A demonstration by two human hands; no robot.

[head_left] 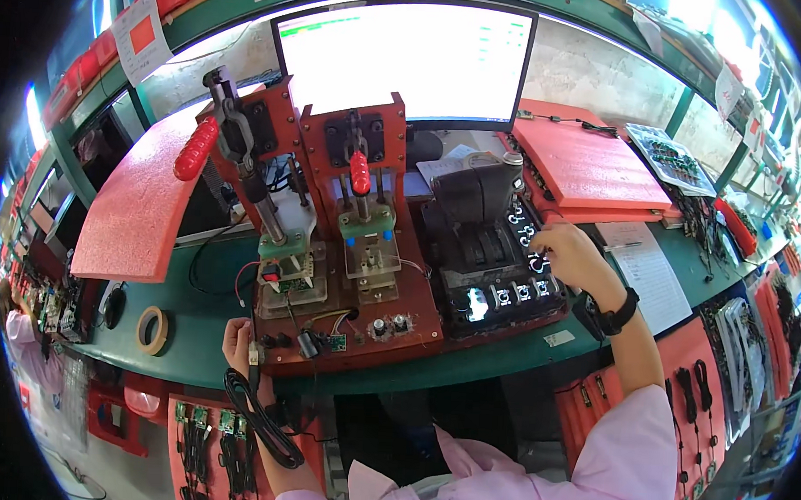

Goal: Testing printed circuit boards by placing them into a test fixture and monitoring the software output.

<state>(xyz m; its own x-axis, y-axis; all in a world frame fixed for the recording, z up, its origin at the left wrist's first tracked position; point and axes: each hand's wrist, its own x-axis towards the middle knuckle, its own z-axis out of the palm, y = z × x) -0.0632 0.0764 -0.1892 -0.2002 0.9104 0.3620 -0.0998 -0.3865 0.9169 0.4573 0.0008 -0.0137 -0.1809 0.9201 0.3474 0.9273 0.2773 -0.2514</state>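
Note:
My left hand (236, 343) is closed at the left front edge of a red test fixture (398, 312). A black cable (263, 423) with a metal plug (255, 355) hangs in a loop from that hand. My right hand (582, 258) reaches over the right side of a black control panel (470, 293) with lit, white-marked buttons (524, 293). Its fingers curl together by the upper buttons; whatever is between them is hidden. On the fixture, a small green circuit board (294, 279) sits under the left clamp (244, 158). A second clamp (359, 172) stands beside it.
A bright monitor (409, 63) stands behind the fixture. Pink foam sheets (592, 164) lie at right and another (139, 207) leans at left. A tape roll (152, 330) rests on the green bench (202, 282). Foam trays with cables (200, 447) stand below; a paper sheet (651, 283) lies rightward.

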